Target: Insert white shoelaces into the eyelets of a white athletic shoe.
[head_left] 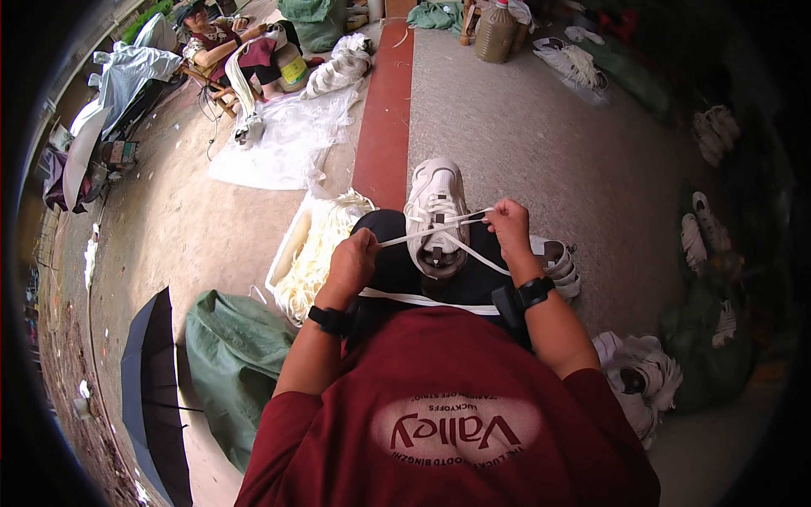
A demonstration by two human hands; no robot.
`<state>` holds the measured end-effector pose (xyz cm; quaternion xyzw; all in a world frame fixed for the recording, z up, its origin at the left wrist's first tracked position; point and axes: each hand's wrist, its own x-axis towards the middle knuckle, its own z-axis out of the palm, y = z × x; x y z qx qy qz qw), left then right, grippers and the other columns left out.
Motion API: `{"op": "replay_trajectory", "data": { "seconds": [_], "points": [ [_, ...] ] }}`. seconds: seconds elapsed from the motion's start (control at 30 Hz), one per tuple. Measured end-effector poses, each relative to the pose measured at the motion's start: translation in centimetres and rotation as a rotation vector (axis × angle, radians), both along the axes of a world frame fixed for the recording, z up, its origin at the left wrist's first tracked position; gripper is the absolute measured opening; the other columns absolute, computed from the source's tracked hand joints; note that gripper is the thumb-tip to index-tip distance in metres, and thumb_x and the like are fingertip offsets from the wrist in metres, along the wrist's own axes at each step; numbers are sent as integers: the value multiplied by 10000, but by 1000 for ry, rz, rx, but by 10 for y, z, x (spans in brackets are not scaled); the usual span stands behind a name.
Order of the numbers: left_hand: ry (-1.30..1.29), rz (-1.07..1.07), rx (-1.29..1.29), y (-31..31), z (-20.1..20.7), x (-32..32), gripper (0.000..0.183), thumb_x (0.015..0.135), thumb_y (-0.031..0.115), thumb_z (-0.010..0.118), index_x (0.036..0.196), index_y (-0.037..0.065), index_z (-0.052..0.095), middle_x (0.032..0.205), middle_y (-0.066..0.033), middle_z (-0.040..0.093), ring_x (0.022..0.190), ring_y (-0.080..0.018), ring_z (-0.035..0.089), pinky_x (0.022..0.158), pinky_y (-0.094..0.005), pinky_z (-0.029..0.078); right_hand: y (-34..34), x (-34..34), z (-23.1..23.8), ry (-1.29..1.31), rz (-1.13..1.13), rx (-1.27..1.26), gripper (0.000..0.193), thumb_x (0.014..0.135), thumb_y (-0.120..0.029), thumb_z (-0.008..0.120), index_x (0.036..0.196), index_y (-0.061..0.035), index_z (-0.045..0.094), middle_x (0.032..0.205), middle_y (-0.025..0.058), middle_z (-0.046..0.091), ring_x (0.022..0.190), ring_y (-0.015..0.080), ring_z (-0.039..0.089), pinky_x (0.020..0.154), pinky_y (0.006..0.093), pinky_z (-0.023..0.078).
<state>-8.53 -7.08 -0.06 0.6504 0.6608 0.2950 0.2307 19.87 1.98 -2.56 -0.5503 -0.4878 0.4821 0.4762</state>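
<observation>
Gritty grey concrete ground (524,127) all over, pretty scuffed. Going from the left: black umbrella (152,406) opened out low down, then a crumpled green tarp (232,355) close by. Further up, a seated person (228,51) on a wooden chair, with white plastic sheeting (270,156) spread out nearby. Next, a big tangle of cream laces (317,253) in something white, can't tell if bag or tray. Right beside that, left hand (356,258) closed, gripping a white shoelace (414,236) pulled tight. Red stripe (384,110) up the ground beyond. Smack in the middle, a white sneaker (438,198) on the dark-clad lap (384,270), between both hands, toe away, lacing crossed over the top. Brownish plastic jug (498,38) way up top. Then right hand (508,226), also closed, with more of the lacing pinched in the fingertips. Black bands on both wrists. Just past that, another pale shoe (553,262) beside the lap, a heap of white shoes (638,380) lower down, and more pale shoes (710,228) in the shade far right.
</observation>
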Motion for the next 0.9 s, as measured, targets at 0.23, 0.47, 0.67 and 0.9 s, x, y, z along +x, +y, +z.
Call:
{"op": "replay_trajectory", "data": {
  "seconds": [0.23, 0.47, 0.67, 0.9],
  "points": [
    [1, 60, -2, -15, -3, -29, 80, 785, 110, 601, 771, 45, 557, 705, -168, 602, 683, -350, 592, 613, -407, 454, -5, -14, -7, -25, -39, -66, 67, 777, -22, 542, 720, -7, 573, 638, 45, 577, 506, 83, 502, 469, 202, 401],
    [-469, 78, -147, -21, -7, -37, 74, 819, 77, 619, 793, 13, 592, 647, -36, 581, 620, -112, 519, 574, -286, 437, -27, -14, 13, -301, 273, -66, 73, 790, -62, 578, 821, -4, 548, 674, 42, 568, 535, 92, 535, 471, 227, 432],
    [-438, 29, -184, -22, -1, -44, 79, 816, 85, 642, 829, 8, 653, 706, -11, 621, 675, -90, 534, 648, -263, 452, -45, -13, 37, -327, 400, -248, 209, 787, -83, 615, 932, 30, 517, 627, 113, 571, 479, 126, 550, 425, 286, 420],
    [-243, -66, -159, -24, 1, -55, 79, 775, 72, 667, 808, 4, 646, 701, -72, 637, 653, -109, 562, 631, -276, 463, -42, 16, 18, -609, 373, 291, 121, 743, -74, 600, 680, 25, 574, 539, 95, 526, 505, 148, 522, 480, 303, 386]
  ]
}}
